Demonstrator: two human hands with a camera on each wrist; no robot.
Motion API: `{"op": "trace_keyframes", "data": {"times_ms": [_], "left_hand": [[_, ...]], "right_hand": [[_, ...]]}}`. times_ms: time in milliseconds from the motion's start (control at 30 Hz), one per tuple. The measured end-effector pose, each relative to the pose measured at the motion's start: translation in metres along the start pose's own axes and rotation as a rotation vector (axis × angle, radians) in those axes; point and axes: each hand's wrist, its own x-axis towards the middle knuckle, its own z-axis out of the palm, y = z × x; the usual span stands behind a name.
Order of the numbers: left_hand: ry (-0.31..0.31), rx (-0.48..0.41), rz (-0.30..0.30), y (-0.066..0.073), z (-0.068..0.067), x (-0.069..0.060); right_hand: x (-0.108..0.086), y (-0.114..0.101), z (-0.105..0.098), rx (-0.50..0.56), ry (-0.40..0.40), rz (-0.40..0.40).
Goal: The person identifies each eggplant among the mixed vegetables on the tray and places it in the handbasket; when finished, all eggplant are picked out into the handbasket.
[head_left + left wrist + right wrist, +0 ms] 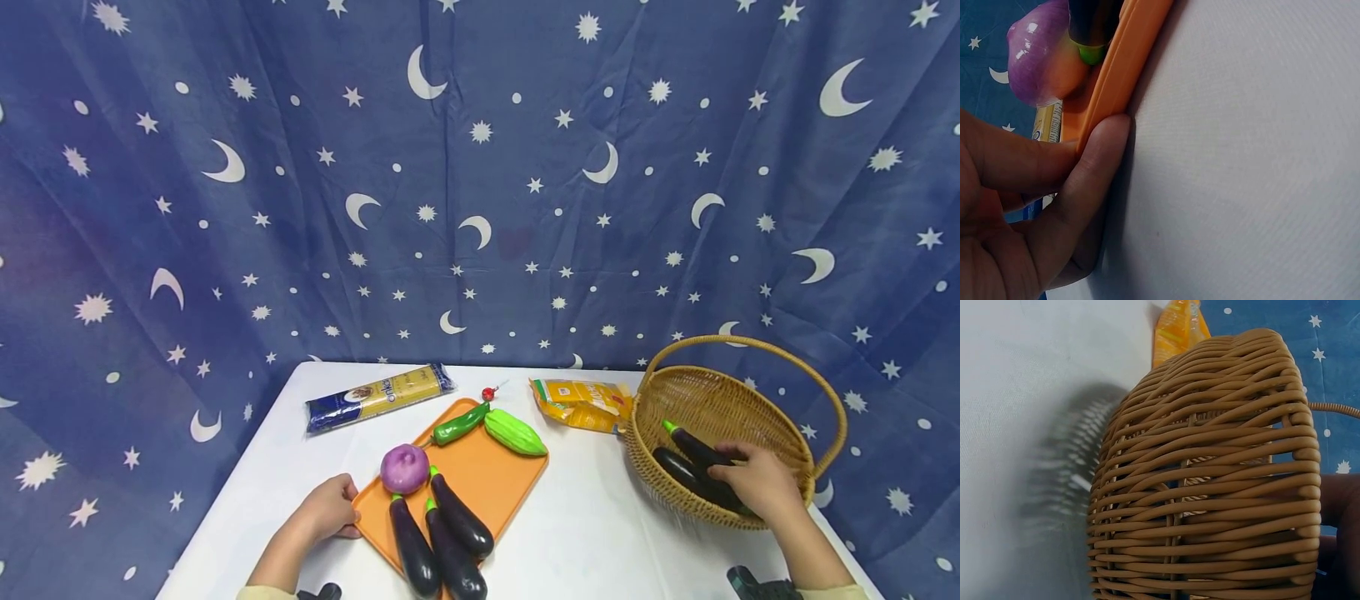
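Right hand grips eggplant in four-o'clock basket, left hand pinches tray, an apparent transfer likely calling next for lift or release.

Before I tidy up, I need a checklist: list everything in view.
Table: one, white, foreground
Fabric curtain: one, blue with white moons, behind table
Oblong packet: one, blue-yellow, table's far left
Handled wicker basket: one, brown, right
Crinkled bag: one, orange-yellow, left of basket
Flat tray: one, orange, left of centre
Glossy eggplants: five, near-black, three on tray, two in basket
Round onion: one, purple, tray's left
Slim pepper: one, green, tray's far edge
Ridged vegetable: one, lime green, tray's far right
Round item: one, red, by pepper's tip
Sleeves: two, cream, near edge
Wrist devices: two, black, near edge
Left hand: one, fingers gripping tray
Right hand: one, fingers gripping eggplant in basket
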Motion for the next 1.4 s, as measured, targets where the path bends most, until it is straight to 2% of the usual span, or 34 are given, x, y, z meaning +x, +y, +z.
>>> {"op": "trace_keyframes", "data": {"times_ms": [200, 500, 800, 1133, 1400], "left_hand": [[0.003, -0.015, -0.003, -0.002, 0.000, -0.001], [0.006, -0.022, -0.005, -0.003, -0.001, -0.003], [0.002, 0.001, -0.033, -0.002, -0.002, -0.001], [0.007, 0.021, -0.007, -0.001, -0.001, -0.001], [0.008, 0.014, -0.020, -0.002, 0.001, 0.000]], "right_hand": [[-0.002, -0.001, 0.002, -0.011, -0.030, -0.006], [-0.001, -0.009, 0.001, 0.022, 0.022, -0.019], [-0.009, -0.052, -0.002, 0.142, 0.128, -0.094], [-0.007, -0.092, -0.001, 0.246, 0.095, -0.215], [-0.007, -0.114, 0.008, 0.296, 0.055, -0.213]]}}
